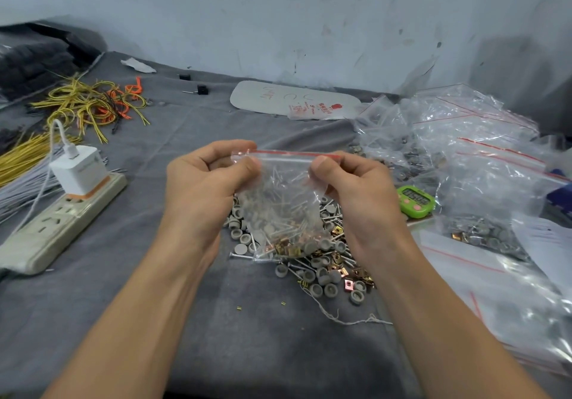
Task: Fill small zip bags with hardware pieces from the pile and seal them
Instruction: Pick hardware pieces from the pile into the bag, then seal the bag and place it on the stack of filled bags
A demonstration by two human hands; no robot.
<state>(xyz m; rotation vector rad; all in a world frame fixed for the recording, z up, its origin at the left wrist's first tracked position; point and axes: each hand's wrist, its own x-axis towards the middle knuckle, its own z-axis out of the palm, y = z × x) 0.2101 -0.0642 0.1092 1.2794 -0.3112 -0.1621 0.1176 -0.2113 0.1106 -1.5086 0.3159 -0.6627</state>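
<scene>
A small clear zip bag (283, 203) with a red seal strip hangs upright between my hands, above the pile. Its bottom holds grey caps, nails and brass-coloured clips. My left hand (204, 182) pinches the bag's top left corner at the strip. My right hand (356, 188) pinches the top right end of the strip. The hardware pile (325, 262) of grey caps, nails and gold clips lies on the grey cloth just below and behind the bag, partly hidden by it.
Filled bags (458, 151) are heaped at the right, with flat empty bags (501, 299) nearer me. A green timer (415, 201) sits beside my right hand. A power strip with a white charger (62, 213) and yellow wires (89, 101) lie at the left.
</scene>
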